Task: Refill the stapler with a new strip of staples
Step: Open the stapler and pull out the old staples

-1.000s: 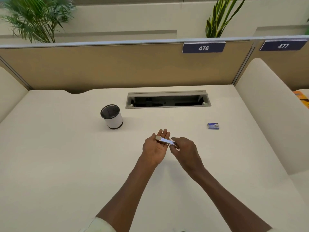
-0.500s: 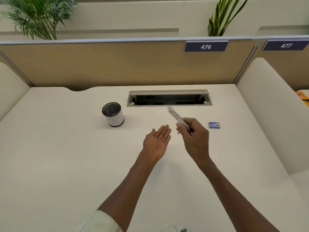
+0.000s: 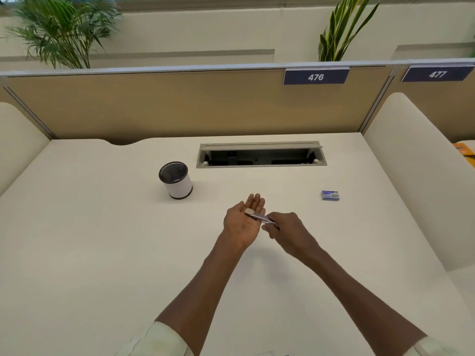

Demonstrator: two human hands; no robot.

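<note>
My right hand grips a slim silvery stapler by its near end. The stapler's pale far tip lies on the upturned palm of my left hand, whose fingers are spread flat. Both hands hover just above the middle of the white desk. A small blue staple box lies shut on the desk to the right of my hands, a short reach away. No loose strip of staples shows.
A white cup with a black rim stands left of centre. An open cable tray slot is set in the desk's back. Tan partitions wall the back; cream padded dividers rise at left and right.
Half a second ago my right hand held the stapler raised and apart from the open left palm. It has swung back down, and the stapler's tip rests on the palm again.
</note>
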